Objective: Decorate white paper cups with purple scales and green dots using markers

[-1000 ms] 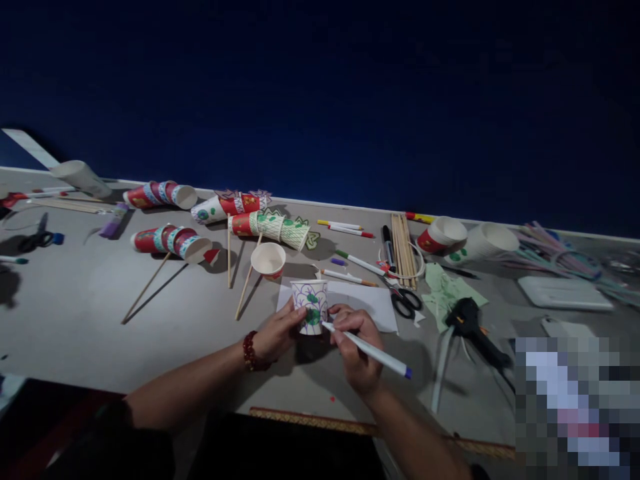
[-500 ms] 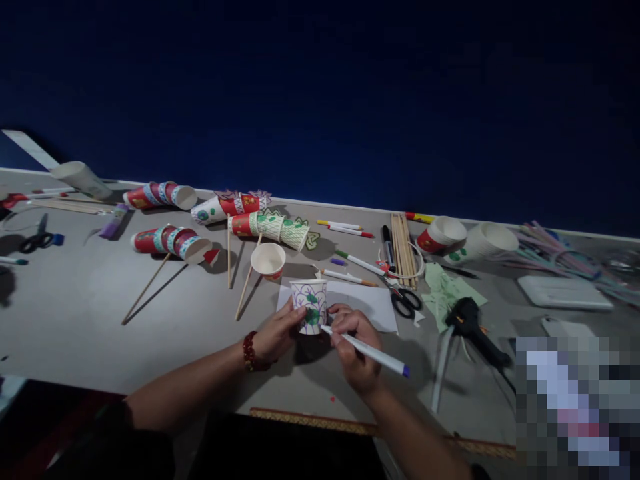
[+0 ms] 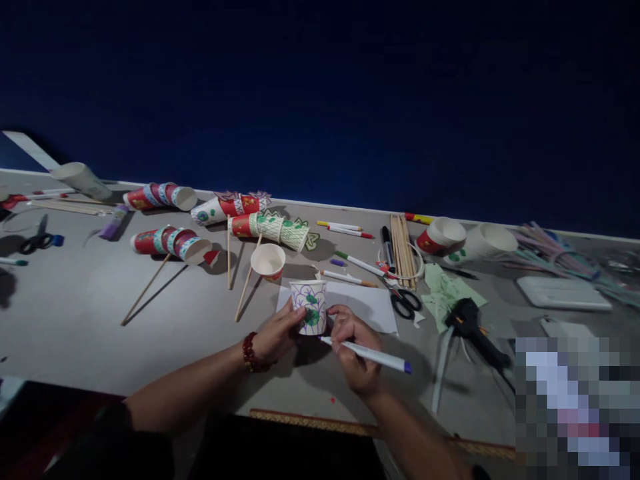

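Note:
My left hand [image 3: 281,329] grips a white paper cup [image 3: 310,303] by its left side, the thumb lying across the front. Purple curved lines and green patches cover the cup, which is upright with its rim on top. In my right hand [image 3: 356,347] is a white marker pen [image 3: 383,358] with a purple end; its tip points left, just below and apart from the cup's lower edge. Behind the cup lies a sheet of white paper [image 3: 367,303]. Another paper cup [image 3: 269,260], white inside and red outside, stands just beyond to the left.
Several joined-cup figures [image 3: 270,227] lie along the back left, some on sticks. Scissors [image 3: 406,303], loose markers [image 3: 360,263] and a bundle of sticks [image 3: 403,247] are beyond my right hand. A black glue gun [image 3: 473,327] rests farther right, near stacked cups [image 3: 443,235].
The marker's tip has dropped from the cup's lower right side to just under its bottom edge, and the pen lies flatter. My left hand and the cup stay almost still.

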Motion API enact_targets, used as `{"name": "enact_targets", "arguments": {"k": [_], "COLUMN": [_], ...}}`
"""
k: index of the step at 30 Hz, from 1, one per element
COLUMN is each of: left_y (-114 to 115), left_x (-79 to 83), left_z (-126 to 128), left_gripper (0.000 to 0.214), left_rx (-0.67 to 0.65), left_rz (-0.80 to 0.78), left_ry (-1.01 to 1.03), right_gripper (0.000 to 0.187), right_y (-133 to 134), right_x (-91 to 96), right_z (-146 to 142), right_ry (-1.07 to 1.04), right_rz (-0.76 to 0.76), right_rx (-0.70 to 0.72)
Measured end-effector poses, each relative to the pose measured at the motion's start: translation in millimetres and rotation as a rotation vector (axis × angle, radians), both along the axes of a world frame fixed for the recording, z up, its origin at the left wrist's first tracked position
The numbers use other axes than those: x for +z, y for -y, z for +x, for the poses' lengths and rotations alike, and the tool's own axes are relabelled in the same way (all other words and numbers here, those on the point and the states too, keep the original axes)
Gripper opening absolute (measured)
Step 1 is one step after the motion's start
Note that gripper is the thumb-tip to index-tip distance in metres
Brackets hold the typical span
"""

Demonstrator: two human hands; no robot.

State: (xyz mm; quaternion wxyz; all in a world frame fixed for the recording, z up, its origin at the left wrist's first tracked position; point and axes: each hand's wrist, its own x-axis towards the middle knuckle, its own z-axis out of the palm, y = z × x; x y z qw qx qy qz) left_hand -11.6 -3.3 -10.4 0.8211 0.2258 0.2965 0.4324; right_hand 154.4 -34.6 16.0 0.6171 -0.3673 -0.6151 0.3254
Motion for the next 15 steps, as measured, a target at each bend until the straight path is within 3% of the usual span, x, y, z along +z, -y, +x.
{"name": "enact_targets", "arguments": {"k": [7, 15], "left_y": [-0.5, 0.5], "left_x": [0.4, -5.3], "left_z": [1.9, 1.4], "left_gripper": [0.062, 0.056], "left_rx": [-0.013, -0.014], "left_rz": [0.055, 0.055], "left_ry": [-0.020, -0.027], "right_gripper": [0.012, 0.011], "right_y": [1.0, 2.1], "right_x": [3.8, -1.7], "right_z": [-5.3, -5.3], "right_ry": [-0.081, -0.038], "right_rz": [-0.025, -0.024], "right_rx": [-0.051, -0.044]}}
